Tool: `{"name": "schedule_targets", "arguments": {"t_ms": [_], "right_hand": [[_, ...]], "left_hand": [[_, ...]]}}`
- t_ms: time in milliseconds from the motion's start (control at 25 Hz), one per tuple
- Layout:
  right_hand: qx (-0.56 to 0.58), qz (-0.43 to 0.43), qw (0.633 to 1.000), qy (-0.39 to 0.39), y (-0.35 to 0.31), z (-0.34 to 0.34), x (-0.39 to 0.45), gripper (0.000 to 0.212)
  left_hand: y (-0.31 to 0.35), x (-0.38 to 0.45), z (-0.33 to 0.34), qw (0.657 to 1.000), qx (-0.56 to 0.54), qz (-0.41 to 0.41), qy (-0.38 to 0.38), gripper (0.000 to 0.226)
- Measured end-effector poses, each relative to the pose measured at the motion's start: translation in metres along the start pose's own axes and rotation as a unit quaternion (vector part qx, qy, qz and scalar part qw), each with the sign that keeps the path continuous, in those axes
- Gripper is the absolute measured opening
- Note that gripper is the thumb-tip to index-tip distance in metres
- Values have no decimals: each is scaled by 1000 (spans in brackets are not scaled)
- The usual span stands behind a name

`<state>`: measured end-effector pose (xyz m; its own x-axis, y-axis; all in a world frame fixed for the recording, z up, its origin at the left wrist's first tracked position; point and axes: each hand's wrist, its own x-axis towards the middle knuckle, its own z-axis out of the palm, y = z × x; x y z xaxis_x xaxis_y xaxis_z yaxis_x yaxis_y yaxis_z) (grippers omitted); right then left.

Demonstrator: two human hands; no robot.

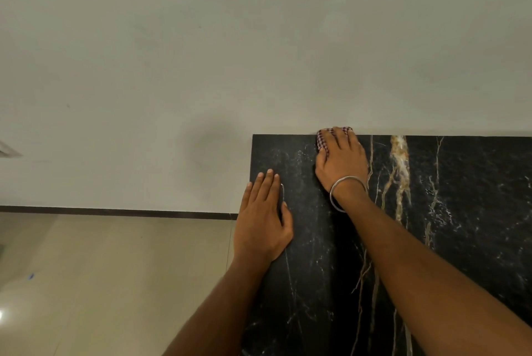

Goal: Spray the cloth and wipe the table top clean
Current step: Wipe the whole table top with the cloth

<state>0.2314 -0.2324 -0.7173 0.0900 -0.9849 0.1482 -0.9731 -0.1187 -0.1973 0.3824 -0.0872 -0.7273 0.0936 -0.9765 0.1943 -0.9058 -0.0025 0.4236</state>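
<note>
The table top (466,211) is black marble with white and gold veins, filling the lower right. My right hand (341,158) presses a red-and-white checked cloth (321,139) flat against the far edge of the table, by the wall; most of the cloth is hidden under the fingers. A metal bangle sits on that wrist. My left hand (263,217) lies flat, fingers together, on the table's left edge and holds nothing. No spray bottle is in view.
A plain pale wall (259,39) rises directly behind the table. Left of the table lies a beige tiled floor (100,283) with a dark skirting strip (115,212) along the wall's base.
</note>
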Motion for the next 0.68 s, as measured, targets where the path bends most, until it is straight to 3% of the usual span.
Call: {"name": "schedule_targets", "arguments": {"t_ms": [120, 280, 400, 560, 680], "right_hand": [[-16, 24, 1000, 3, -29, 5, -3, 54], [9, -49, 999, -16, -80, 14, -18, 53], [4, -81, 996, -22, -71, 10, -16, 52], [-18, -8, 1000, -5, -22, 4, -12, 53], [-8, 27, 1000, 11, -24, 6, -17, 53]], "left_hand": [[0, 0, 0, 1000, -1, -18, 9, 61], [-1, -3, -2, 998, -46, -53, 6, 60], [-1, -2, -1, 996, -62, -63, 11, 60], [-1, -3, -2, 995, -77, -65, 3, 60], [-1, -2, -2, 994, -84, -65, 6, 60]]}}
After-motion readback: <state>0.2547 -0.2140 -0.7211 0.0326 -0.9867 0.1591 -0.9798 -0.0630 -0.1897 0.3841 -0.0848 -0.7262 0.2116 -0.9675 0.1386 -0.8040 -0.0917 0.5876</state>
